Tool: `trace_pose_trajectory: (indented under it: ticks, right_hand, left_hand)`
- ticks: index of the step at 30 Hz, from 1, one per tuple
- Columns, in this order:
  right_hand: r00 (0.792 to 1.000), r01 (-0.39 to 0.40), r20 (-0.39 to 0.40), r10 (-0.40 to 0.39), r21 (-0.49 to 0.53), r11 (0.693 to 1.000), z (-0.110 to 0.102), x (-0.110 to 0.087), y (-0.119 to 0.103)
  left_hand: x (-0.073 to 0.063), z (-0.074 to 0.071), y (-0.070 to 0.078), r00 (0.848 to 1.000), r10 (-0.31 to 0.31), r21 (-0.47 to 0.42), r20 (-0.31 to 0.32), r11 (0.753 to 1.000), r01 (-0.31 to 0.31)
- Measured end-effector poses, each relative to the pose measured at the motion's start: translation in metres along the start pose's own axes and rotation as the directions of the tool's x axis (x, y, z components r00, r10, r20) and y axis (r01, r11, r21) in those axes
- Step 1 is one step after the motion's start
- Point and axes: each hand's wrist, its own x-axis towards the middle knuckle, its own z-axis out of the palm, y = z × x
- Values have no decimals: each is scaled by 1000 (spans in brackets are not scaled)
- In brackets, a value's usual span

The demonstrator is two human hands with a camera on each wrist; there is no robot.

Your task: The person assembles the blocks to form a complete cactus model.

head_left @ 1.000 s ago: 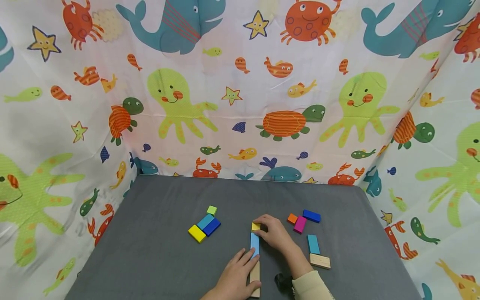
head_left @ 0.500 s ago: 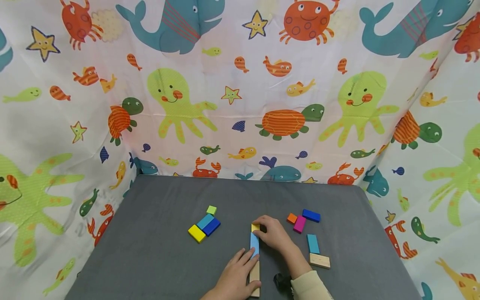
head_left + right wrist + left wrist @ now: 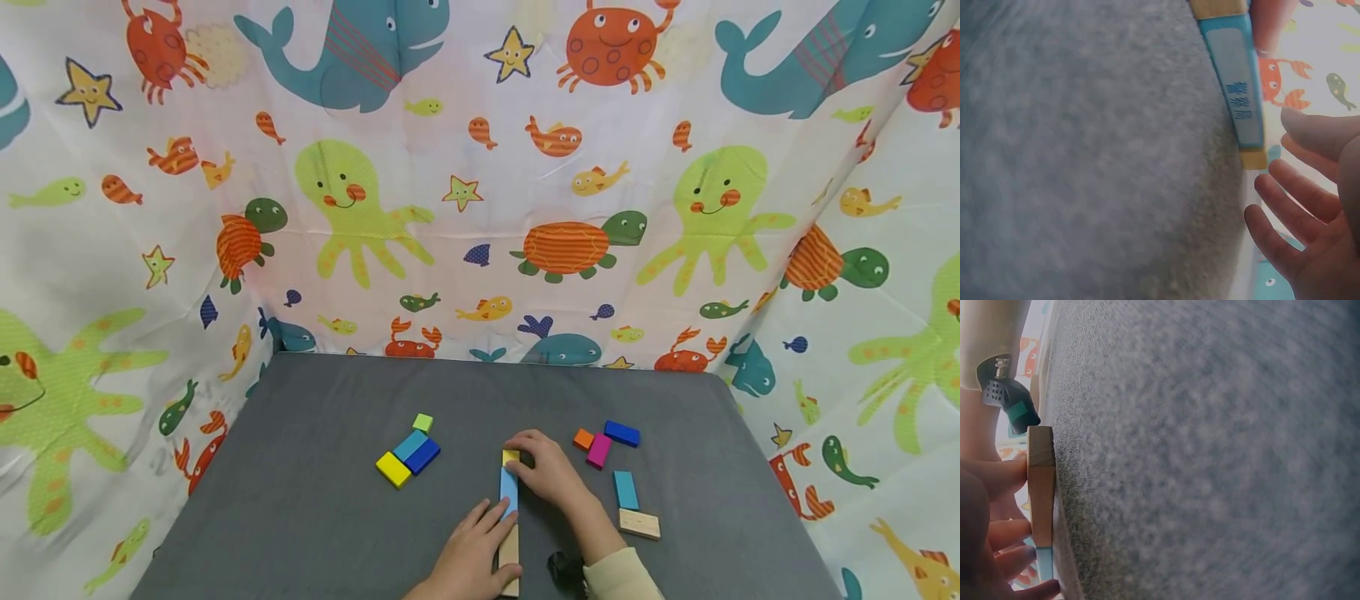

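Observation:
A straight row of blocks lies on the grey cloth. It has a plain wooden block (image 3: 509,546) nearest the person, a light blue block (image 3: 509,490) in the middle and a small yellow block (image 3: 511,457) at the far end. My left hand (image 3: 468,554) rests along the row's left side, fingers extended over the joint of wood and blue, thumb on the wood. My right hand (image 3: 551,471) arches round the yellow block, fingers at its far end and thumb by the blue. In the right wrist view those fingers (image 3: 1291,194) look spread and relaxed; contact is unclear.
Left of the row, a yellow block (image 3: 393,469), teal block (image 3: 410,445), dark blue block (image 3: 423,455) and green cube (image 3: 423,422) form a cluster. At right lie orange (image 3: 583,439), magenta (image 3: 599,450), blue (image 3: 622,432), teal (image 3: 626,490) and wooden (image 3: 639,523) blocks.

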Motion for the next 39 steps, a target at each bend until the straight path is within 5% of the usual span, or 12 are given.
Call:
trace_pose_trajectory:
  ticks: [21,39]
  right_hand:
    - [990,-42,-139,36,-42,998,-35,-33,-26]
    - [964,-80,-261,53,-92,993,-57,-69,-3]
  left_hand:
    - [-5,-3,9,998,-55,53,-4,997,55]
    - [-5,-2,8,999,-14,87,-49,996,18]
